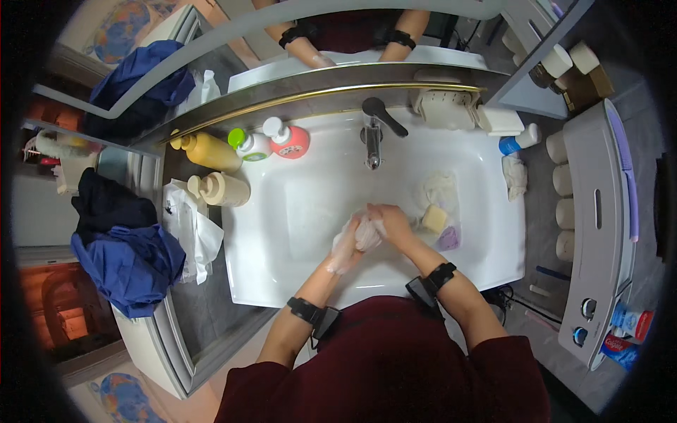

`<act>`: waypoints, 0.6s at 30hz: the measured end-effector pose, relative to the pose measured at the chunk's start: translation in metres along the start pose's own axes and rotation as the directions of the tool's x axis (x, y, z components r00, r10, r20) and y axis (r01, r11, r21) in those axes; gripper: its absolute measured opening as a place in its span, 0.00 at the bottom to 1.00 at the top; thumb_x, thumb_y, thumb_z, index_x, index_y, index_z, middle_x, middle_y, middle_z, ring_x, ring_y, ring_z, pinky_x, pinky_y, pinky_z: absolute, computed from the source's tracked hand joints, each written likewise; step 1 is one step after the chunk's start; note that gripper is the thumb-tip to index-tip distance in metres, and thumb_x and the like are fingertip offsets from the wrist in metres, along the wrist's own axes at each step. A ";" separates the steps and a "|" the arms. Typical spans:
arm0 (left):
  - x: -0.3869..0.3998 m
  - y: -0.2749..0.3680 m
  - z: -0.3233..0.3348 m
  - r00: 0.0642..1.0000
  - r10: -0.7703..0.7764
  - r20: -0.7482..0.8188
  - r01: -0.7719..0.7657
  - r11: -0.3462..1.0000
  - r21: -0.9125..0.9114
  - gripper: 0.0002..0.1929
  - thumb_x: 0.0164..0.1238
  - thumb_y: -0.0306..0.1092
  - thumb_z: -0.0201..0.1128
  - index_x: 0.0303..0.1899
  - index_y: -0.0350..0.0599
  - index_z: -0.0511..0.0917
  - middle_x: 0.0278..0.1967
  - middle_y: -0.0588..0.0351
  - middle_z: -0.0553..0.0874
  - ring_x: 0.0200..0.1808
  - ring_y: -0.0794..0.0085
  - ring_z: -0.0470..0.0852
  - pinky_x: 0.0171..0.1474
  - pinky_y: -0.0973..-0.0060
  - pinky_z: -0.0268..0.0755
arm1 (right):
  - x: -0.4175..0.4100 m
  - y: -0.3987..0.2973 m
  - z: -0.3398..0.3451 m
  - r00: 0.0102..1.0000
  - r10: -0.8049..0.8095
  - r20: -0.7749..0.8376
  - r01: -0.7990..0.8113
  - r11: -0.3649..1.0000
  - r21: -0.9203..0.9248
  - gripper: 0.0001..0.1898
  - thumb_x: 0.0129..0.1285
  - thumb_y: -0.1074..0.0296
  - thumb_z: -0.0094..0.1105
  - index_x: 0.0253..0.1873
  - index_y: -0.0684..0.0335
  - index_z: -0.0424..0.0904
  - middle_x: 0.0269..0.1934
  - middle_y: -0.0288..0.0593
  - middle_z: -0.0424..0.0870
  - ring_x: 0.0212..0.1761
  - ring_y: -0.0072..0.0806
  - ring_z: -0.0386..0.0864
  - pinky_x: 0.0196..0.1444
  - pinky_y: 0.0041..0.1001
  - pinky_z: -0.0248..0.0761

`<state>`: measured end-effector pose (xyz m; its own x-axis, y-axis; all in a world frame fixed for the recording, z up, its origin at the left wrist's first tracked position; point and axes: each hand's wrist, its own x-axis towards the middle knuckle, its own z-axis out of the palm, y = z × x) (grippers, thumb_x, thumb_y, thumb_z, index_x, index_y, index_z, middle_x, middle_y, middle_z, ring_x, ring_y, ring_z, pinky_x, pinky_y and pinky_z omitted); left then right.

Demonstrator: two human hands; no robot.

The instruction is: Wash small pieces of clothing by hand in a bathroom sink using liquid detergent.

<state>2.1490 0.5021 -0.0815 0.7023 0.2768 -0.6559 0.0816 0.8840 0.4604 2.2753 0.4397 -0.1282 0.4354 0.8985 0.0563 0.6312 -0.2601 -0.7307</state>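
Note:
Over the white sink (254, 275), my left hand (347, 244) is covered in suds and holds a white, lathered wad (368, 233), perhaps cloth. My right hand (393, 224) presses on the same wad from the right, its fingertips meeting my left hand. Just right of my right hand, a yellow bar of soap (435, 219) lies in the basin beside a small purple item (449, 238). A whitish, netlike thing (440, 189) is behind the soap. The faucet (373, 137) stands beyond my hands, its dark lever turned to the right.
Pump bottles, one yellow (214, 152), one cream (227, 189) and one pink (290, 141), stand at the left. A tissue pack (193, 232) and blue cloth (129, 267) lie farther left. A blue-and-white tube (520, 139) rests at the right rim, near a grey wall rack (587, 232).

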 end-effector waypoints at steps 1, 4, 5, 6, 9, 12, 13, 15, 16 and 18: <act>-0.006 0.003 -0.009 0.999 0.004 0.040 -0.004 1.000 -0.009 0.26 0.67 0.53 0.39 0.58 0.44 0.60 0.55 0.56 0.69 0.54 0.67 0.69 0.58 0.67 0.59 | 0.003 -0.005 -0.012 1.000 -0.005 0.003 0.005 1.000 0.003 0.10 0.56 0.62 0.49 0.35 0.61 0.77 0.23 0.44 0.78 0.25 0.34 0.76 0.32 0.32 0.69; -0.018 0.013 -0.042 1.000 0.009 -0.008 -0.008 0.983 0.182 0.22 0.67 0.48 0.44 0.57 0.47 0.61 0.50 0.58 0.72 0.47 0.70 0.73 0.54 0.70 0.63 | 0.007 -0.016 -0.046 0.924 0.257 0.283 -0.360 0.833 0.420 0.11 0.56 0.62 0.53 0.31 0.65 0.76 0.26 0.47 0.78 0.27 0.29 0.75 0.31 0.24 0.68; -0.020 0.012 -0.043 1.000 0.010 -0.009 -0.008 0.984 0.180 0.22 0.67 0.48 0.44 0.57 0.47 0.61 0.50 0.58 0.72 0.47 0.70 0.73 0.54 0.70 0.63 | 0.005 -0.018 -0.051 0.939 0.217 0.269 -0.320 0.837 0.444 0.10 0.55 0.62 0.56 0.29 0.64 0.75 0.24 0.43 0.77 0.26 0.25 0.73 0.30 0.23 0.66; -0.022 0.015 -0.040 0.993 -0.039 -0.112 0.084 0.897 0.433 0.19 0.66 0.44 0.45 0.55 0.47 0.63 0.47 0.57 0.73 0.45 0.69 0.74 0.52 0.72 0.65 | 0.005 -0.022 -0.055 0.952 0.177 0.251 -0.279 0.839 0.467 0.10 0.54 0.62 0.58 0.28 0.64 0.73 0.22 0.39 0.75 0.24 0.22 0.70 0.30 0.22 0.65; -0.029 0.024 -0.022 0.965 0.130 -0.230 0.129 0.527 0.840 0.15 0.63 0.36 0.48 0.50 0.46 0.67 0.42 0.53 0.75 0.42 0.65 0.75 0.49 0.73 0.66 | 0.004 -0.041 -0.062 0.930 0.188 0.315 -0.356 0.667 0.655 0.09 0.50 0.66 0.62 0.27 0.62 0.73 0.22 0.34 0.74 0.23 0.19 0.69 0.28 0.20 0.64; -0.025 0.024 -0.010 0.811 0.558 0.175 -0.257 0.071 0.964 0.13 0.58 0.29 0.50 0.46 0.44 0.69 0.41 0.49 0.75 0.42 0.60 0.75 0.49 0.71 0.65 | 0.007 -0.057 -0.078 0.911 0.129 0.392 -0.377 0.647 0.663 0.09 0.49 0.66 0.64 0.28 0.61 0.72 0.23 0.31 0.73 0.26 0.17 0.69 0.29 0.18 0.62; -0.024 0.024 -0.006 0.527 0.689 0.497 -0.526 -0.194 0.828 0.13 0.56 0.27 0.52 0.45 0.42 0.70 0.41 0.46 0.75 0.43 0.58 0.74 0.49 0.70 0.65 | 0.007 -0.061 -0.082 0.911 0.127 0.393 -0.376 0.649 0.661 0.09 0.49 0.66 0.64 0.28 0.61 0.72 0.23 0.31 0.73 0.26 0.17 0.69 0.29 0.18 0.62; -0.025 0.021 0.010 0.666 0.620 0.414 -0.527 0.000 0.850 0.13 0.55 0.29 0.53 0.44 0.42 0.71 0.39 0.46 0.75 0.42 0.56 0.74 0.47 0.67 0.65 | 0.008 -0.069 -0.088 0.938 0.002 0.347 -0.228 0.755 0.615 0.10 0.50 0.68 0.62 0.33 0.61 0.70 0.28 0.32 0.73 0.30 0.17 0.69 0.33 0.17 0.63; -0.024 0.021 0.018 0.788 0.515 0.339 -0.491 0.191 0.850 0.13 0.54 0.31 0.54 0.42 0.42 0.71 0.37 0.45 0.76 0.40 0.54 0.74 0.44 0.64 0.65 | 0.007 -0.075 -0.092 0.937 0.000 0.349 -0.228 0.757 0.613 0.10 0.50 0.68 0.62 0.33 0.61 0.70 0.28 0.32 0.73 0.30 0.17 0.69 0.33 0.17 0.63; -0.015 0.020 0.021 0.771 0.445 0.456 -0.550 0.103 0.829 0.13 0.53 0.31 0.55 0.42 0.42 0.71 0.38 0.46 0.76 0.42 0.54 0.74 0.47 0.64 0.64 | 0.006 -0.087 -0.102 0.942 -0.009 0.335 -0.279 0.530 0.800 0.13 0.49 0.75 0.60 0.38 0.59 0.66 0.32 0.32 0.69 0.31 0.15 0.67 0.31 0.15 0.62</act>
<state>2.1550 0.5080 -0.0503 0.9003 0.4344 -0.0275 0.2080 -0.3738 0.9039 2.2879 0.4316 0.0050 0.1897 0.9673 -0.1682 -0.3008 -0.1058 -0.9478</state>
